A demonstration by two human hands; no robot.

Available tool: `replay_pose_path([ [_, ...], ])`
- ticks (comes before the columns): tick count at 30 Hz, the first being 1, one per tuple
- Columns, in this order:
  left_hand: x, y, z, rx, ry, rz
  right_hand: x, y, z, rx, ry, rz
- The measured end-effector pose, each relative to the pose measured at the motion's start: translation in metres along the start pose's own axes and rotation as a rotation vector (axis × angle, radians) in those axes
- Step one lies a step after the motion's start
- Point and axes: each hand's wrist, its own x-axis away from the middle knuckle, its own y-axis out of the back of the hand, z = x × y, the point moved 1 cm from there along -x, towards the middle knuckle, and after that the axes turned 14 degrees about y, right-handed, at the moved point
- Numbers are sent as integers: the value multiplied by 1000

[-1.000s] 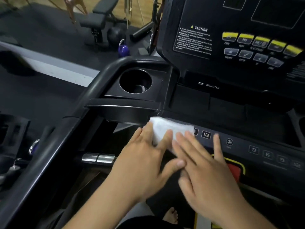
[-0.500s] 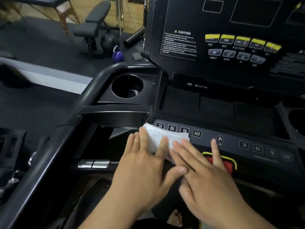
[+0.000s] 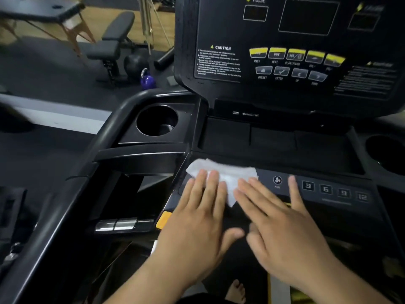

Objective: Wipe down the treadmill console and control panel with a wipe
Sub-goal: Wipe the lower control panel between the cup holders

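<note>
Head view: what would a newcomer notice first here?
The white wipe stands out against the black control panel, spread flat at its left end under the straight fingers of the left hand and right hand. Above, a row of yellow buttons shows bright on the upright console, and a round cup holder sits up and left of the wipe.
</note>
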Motion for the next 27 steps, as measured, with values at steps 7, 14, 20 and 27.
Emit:
replay_pose_path([
  [7,-8,15,-8,-44,25,1,-14,4,1,3,-1,16],
  [14,-6,22,-8,24,23,-107,-13,17,-11,-23,-38,-27],
  [20,13,2,10,95,11,-75,-19,6,17,-28,60,-33],
  [27,-39,7,-47,107,-42,-87,-2,20,-36,-36,-208,-39],
])
